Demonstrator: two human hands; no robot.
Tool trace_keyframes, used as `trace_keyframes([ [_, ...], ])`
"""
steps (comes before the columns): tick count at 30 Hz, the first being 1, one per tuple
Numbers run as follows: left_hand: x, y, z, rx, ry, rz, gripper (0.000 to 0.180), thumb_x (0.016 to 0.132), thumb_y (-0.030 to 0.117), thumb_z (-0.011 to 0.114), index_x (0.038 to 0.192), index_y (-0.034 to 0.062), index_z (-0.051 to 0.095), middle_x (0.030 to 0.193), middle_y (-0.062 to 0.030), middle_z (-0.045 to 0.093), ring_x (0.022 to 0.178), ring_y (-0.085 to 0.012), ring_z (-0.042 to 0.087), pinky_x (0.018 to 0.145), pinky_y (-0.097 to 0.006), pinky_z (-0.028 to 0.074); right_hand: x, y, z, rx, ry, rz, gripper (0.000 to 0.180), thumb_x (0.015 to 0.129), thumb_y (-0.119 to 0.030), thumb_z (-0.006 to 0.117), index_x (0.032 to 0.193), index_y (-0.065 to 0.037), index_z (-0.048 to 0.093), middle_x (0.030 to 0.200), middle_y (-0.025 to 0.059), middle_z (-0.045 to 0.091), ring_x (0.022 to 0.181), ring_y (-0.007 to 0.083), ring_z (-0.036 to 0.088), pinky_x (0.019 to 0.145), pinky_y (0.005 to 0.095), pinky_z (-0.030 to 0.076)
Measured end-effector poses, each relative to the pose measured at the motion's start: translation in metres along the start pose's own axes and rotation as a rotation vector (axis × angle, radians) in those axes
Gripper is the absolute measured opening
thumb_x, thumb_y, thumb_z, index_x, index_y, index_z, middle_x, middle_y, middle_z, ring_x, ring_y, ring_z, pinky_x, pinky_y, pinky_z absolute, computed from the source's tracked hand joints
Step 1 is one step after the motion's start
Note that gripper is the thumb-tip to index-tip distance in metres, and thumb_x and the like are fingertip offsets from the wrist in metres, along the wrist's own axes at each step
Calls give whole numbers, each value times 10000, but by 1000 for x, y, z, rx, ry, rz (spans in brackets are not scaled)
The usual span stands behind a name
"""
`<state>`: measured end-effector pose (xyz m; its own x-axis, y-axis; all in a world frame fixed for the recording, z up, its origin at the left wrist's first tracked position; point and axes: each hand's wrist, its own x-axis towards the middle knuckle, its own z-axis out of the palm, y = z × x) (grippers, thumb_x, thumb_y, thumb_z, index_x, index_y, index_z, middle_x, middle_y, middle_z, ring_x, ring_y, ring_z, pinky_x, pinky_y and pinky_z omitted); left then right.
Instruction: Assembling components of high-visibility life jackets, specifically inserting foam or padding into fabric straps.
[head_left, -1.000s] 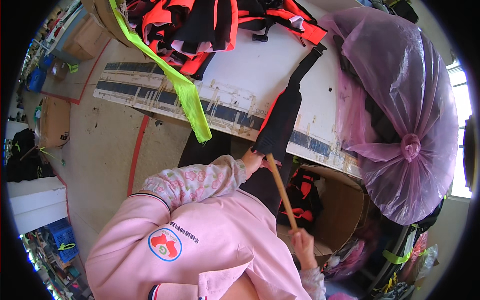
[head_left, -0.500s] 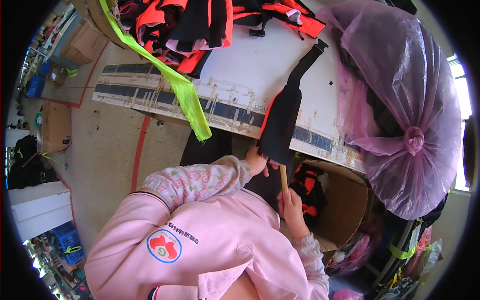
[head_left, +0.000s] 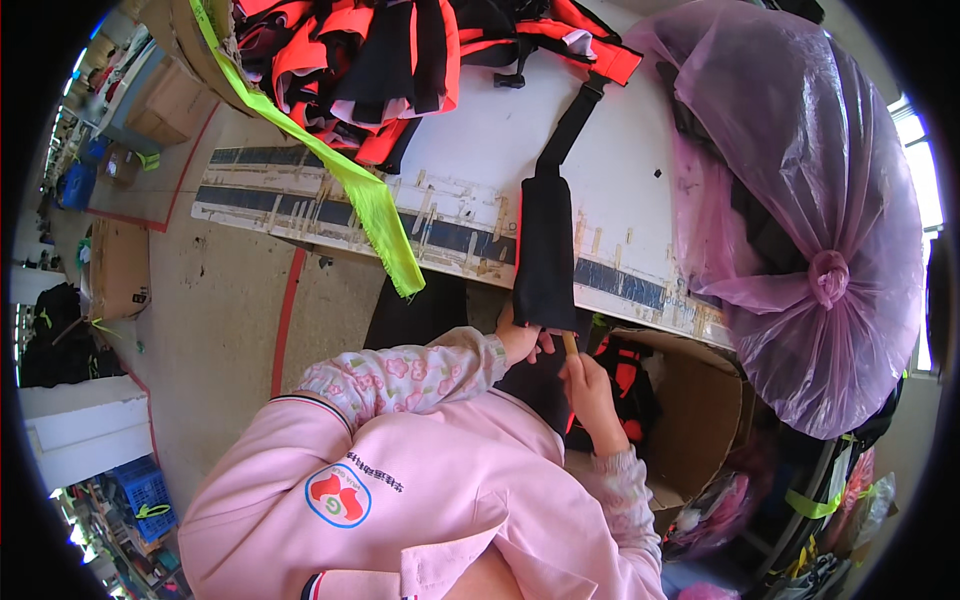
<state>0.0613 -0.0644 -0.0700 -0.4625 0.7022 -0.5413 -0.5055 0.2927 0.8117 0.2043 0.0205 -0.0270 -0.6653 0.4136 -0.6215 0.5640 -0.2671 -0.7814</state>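
Note:
A black fabric strip with an orange edge (head_left: pixel 545 255) runs from the table over its near edge, its narrow strap end and black buckle lying on the tabletop. At its near end my left hand (head_left: pixel 517 337) grips the fabric, fingers curled partly beneath it. My right hand (head_left: pixel 592 395) is closed round a thin light-brown stick (head_left: pixel 570 344). The stick's upper end goes out of sight at the strip's near end; I cannot tell how far in it reaches.
A pile of orange and black straps (head_left: pixel 370 70) lies at the table's far left. Bright yellow-green webbing (head_left: pixel 370 205) hangs over the edge. A knotted pink plastic bag (head_left: pixel 800 190) bulges at right, above an open cardboard box (head_left: pixel 690 420) holding orange-black pieces.
The strip has swung a little left and its buckle end now lies nearer the orange pieces. Less of the stick shows, and my right hand is closer to the strip's end.

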Motion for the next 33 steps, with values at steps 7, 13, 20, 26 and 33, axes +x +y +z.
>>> trace_keyframes([
  [7,9,-12,1,136,16,-71,366,928,292,358,856,82,649,633,-42,597,488,-79,494,377,-220,368,-7,-13,0,-513,192,-360,333,938,-257,422,773,20,505,521,113,474,440,248,483,449,349,397],
  [13,17,-17,-5,-24,62,-78,278,921,285,432,851,87,614,600,-2,536,479,-95,504,346,-235,348,19,-18,22,311,-215,79,310,956,-301,402,764,-70,480,457,-17,356,335,86,287,329,247,210],
  [20,4,1,6,-156,123,-16,281,939,257,420,890,34,585,723,-51,621,562,-100,553,355,-203,373,-74,-15,17,512,-225,146,271,968,-280,368,828,-74,474,489,-32,333,360,64,259,341,223,206],
  [26,6,-4,12,-276,98,194,265,937,264,415,943,42,559,849,-109,649,571,-116,574,348,-209,388,-87,-14,24,799,-220,238,257,972,-274,349,838,-88,465,525,-38,316,384,66,224,352,228,195],
  [33,19,-23,-16,-279,-88,71,177,890,146,450,847,66,602,654,11,526,467,-63,428,435,-228,343,-2,-37,64,814,-90,126,250,963,-303,379,817,-112,448,516,-52,298,370,56,231,343,223,189],
])
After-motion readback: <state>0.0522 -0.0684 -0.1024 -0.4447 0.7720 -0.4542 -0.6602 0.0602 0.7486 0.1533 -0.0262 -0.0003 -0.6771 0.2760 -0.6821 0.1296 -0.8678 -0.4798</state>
